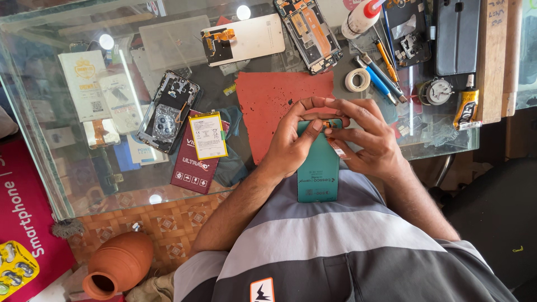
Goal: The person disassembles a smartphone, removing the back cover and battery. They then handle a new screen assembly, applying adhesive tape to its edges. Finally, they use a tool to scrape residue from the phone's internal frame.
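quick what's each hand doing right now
left hand: closed on the teal phone panel
right hand: fingers pinch the panel's top edge

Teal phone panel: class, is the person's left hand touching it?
Touching. The head view shows the left hand lying on the teal phone panel, its thumb pressed on the panel's top edge.

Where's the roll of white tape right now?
The roll of white tape lies on the glass table, upper right in the head view, between the red mat and the blue pens.
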